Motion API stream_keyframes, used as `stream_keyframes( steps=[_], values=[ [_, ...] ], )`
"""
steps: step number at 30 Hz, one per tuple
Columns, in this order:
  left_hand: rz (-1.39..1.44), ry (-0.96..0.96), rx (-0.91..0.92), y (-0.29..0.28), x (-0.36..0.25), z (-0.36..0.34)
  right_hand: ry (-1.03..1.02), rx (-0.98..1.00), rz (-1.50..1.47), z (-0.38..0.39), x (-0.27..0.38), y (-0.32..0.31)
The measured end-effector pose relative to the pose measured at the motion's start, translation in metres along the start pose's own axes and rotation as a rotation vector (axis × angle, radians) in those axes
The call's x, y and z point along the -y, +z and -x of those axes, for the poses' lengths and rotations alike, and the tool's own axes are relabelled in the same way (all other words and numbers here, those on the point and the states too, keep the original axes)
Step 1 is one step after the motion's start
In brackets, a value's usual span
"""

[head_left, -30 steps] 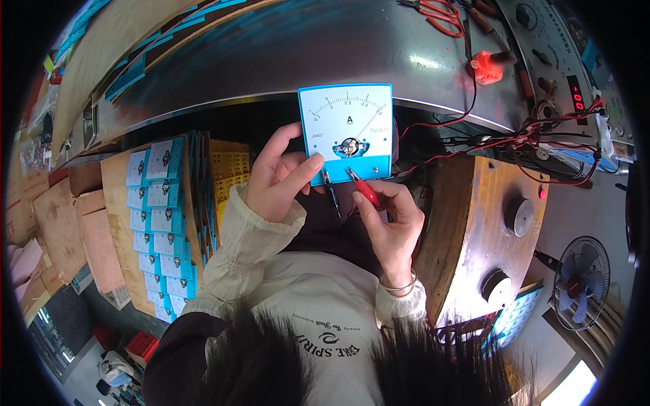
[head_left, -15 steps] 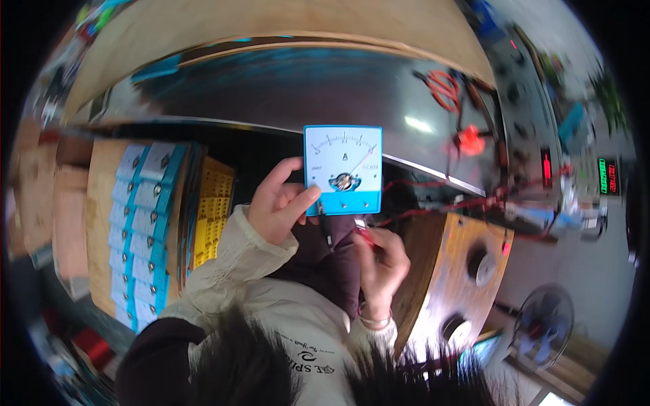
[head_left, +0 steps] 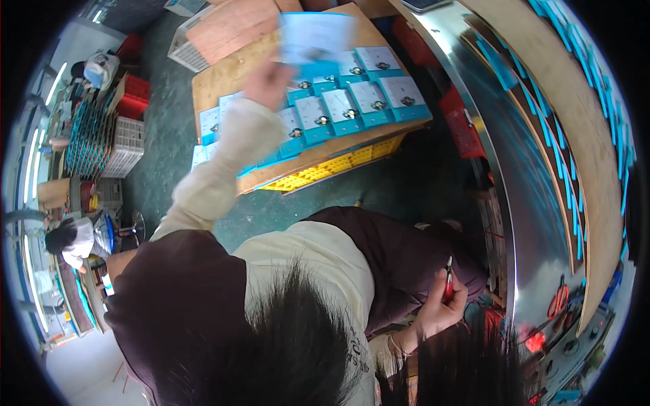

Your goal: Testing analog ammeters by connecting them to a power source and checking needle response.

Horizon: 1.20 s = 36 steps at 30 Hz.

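Observation:
My left hand (head_left: 266, 84), blurred by motion, is raised at the top centre, gripping a white-and-blue analog meter (head_left: 316, 34). The meter is over a wooden board (head_left: 230, 74) that carries rows of similar meters (head_left: 371, 96), each with a small round mechanism showing in its face; whether the held one touches any of them I cannot tell. My right hand (head_left: 440, 304) is low at the right, by my dark-clad thigh, with its fingers closed on a red test clip (head_left: 448, 287), metal tip pointing up. I cannot see a black clip.
Under the board is a yellow crate (head_left: 332, 167). A steel bench (head_left: 521, 223) runs down the right with red-handled scissors (head_left: 558, 301) and stacked wooden boards (head_left: 602, 176). At far left a co-worker (head_left: 78, 242) sits near a bench. Red crates (head_left: 134, 96) stand behind.
The view has swung left toward the board of meters. My left hand has carried the meter from in front of me to above it. My right hand's red clip is apart from the meter.

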State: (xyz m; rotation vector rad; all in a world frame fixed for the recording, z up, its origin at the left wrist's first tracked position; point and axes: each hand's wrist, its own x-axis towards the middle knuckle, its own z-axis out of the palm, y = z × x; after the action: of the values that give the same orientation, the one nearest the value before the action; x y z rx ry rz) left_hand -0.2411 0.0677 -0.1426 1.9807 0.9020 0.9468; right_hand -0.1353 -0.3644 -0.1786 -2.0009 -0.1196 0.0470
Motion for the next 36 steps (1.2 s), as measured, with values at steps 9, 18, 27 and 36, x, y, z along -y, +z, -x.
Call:
stream_keyframes(
  steps=[9,18,27,36],
  values=[
    [-0.122,-0.576,-0.568,-0.327,0.237,0.076,0.071,0.007,0.036,-0.005,-0.011,-0.001],
    [0.195,-0.874,-0.605,-0.282,0.276,0.119,-0.021,0.077,0.118,-0.001,-0.02,0.009],
    [-0.821,-0.852,-0.081,-0.189,0.187,0.105,0.119,-0.053,0.197,-0.011,-0.039,-0.031],
    [-1.2,-0.274,-0.142,-0.163,0.08,-0.068,0.011,-0.243,0.159,-0.019,-0.056,-0.065]
  ],
)
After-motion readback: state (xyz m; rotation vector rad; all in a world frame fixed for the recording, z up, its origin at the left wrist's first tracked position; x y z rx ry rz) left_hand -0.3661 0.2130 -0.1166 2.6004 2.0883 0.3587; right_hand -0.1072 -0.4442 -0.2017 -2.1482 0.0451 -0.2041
